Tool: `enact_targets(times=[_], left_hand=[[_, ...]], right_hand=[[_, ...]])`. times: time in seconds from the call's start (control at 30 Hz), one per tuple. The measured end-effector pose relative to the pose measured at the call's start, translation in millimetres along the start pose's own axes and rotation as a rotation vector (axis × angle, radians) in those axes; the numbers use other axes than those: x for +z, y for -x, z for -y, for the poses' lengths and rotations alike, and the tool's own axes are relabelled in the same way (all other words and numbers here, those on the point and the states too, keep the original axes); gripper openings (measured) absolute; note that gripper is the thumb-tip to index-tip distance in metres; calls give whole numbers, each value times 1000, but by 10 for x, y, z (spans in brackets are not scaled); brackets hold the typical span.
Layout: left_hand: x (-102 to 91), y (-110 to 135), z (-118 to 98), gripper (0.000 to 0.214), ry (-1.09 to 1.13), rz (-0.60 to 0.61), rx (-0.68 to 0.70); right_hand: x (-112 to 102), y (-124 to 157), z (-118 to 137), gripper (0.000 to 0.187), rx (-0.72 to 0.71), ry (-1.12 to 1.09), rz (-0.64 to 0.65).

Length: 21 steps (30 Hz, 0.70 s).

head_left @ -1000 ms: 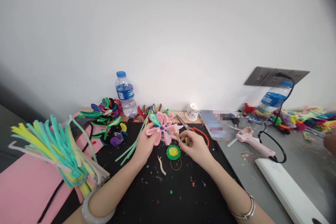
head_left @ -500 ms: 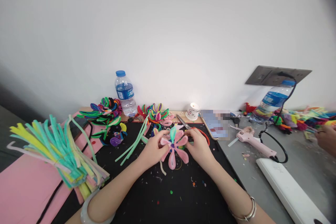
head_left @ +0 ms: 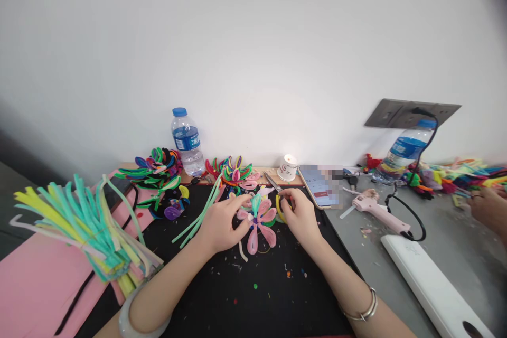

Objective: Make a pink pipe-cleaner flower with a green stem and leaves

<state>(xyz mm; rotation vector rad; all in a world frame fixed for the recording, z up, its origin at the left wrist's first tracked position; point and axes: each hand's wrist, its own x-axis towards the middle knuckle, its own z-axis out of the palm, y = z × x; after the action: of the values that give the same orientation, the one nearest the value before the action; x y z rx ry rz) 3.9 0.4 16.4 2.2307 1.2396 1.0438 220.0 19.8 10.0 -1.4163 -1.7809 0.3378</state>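
Observation:
A pink pipe-cleaner flower (head_left: 252, 242) with one mint-green petal and a dark blue centre is in front of me, over the black mat. My left hand (head_left: 222, 226) has its thumb and fingers closed on the flower's left side. Just to the right, my right hand (head_left: 301, 216) pinches a yellow pipe-cleaner loop (head_left: 279, 212) near the pink petals. Whether the loop touches the flower, I cannot tell. Mint-green pipe cleaners (head_left: 198, 222) lie left of my left hand.
A large pipe-cleaner bundle (head_left: 99, 243) lies left. Behind are finished pieces (head_left: 229, 170), scissors (head_left: 272, 181), a white paper cup (head_left: 287, 168), a phone (head_left: 317, 185) and a bottle (head_left: 187, 140). Rightward are a glue gun (head_left: 382, 214), a white power bank-like box (head_left: 431, 285) and another person's hand (head_left: 489, 206).
My right hand has drawn slightly away from the flower's petals, and the yellow loop now shows in its fingers. My left hand stays at the flower. The view has shifted a little.

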Motion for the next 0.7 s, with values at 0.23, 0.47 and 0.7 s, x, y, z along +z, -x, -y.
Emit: enact_targets(times=[0.23, 0.47, 0.7], left_hand=[[-98, -53, 95, 20, -218, -298, 37], [-183, -150, 169, 24, -764, -259, -304], [-174, -111, 204, 27, -855, -129, -371]], right_hand=[[-46, 3, 41, 21, 10, -35, -80], [-58, -13, 11, 21, 7, -21, -114], [-66, -8, 20, 21, 20, -8, -116]])
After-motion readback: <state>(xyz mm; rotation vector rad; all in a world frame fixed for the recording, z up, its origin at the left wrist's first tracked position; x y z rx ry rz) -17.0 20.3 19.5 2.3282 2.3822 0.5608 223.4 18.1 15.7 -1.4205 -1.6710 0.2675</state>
